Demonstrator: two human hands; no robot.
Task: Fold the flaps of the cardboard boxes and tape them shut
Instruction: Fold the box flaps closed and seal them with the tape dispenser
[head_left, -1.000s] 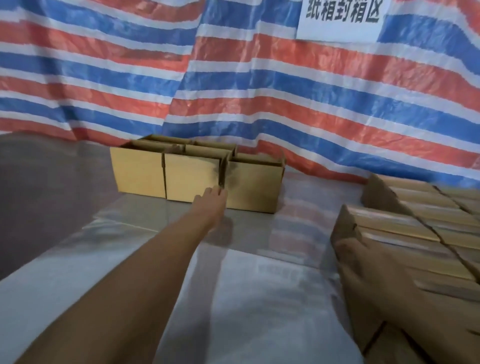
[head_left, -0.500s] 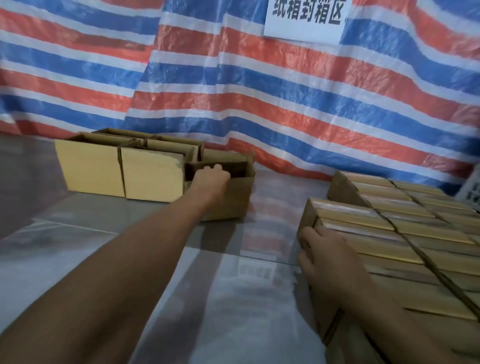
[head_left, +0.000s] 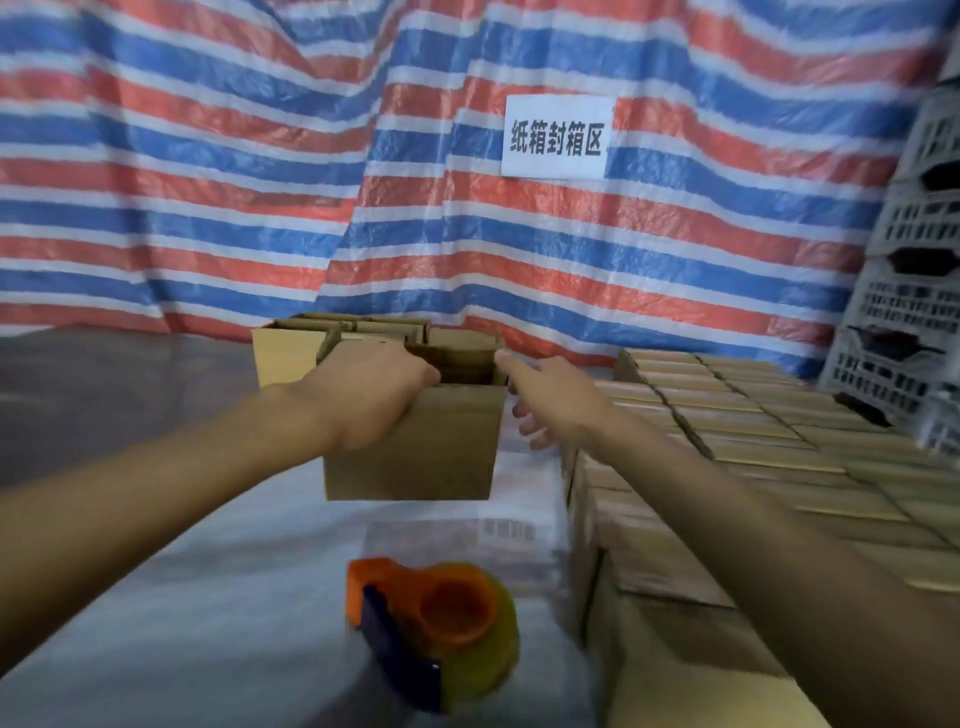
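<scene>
Box (head_left: 415, 447) is mid-table beyond tape dispenser (head_left: 436, 618), top open, left hand (head_left: 363, 395) gripping its near rim with curled fingers; right hand (head_left: 550, 405) spread loose, index tip at its right corner, holding nothing

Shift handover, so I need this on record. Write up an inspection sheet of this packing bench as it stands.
Surface: plastic-covered table.
Job's things: open box, top not yet folded; more open boxes behind it; tape dispenser nearest the camera; closed boxes packed together on the right.
Clutter: nothing seen.
Hands: left hand grips the open box's near rim; right hand is open, forefinger at the box's right corner.
Cables: nothing seen.
Surroundings: striped tarp with a paper sign; grey crates stacked far right.
</scene>
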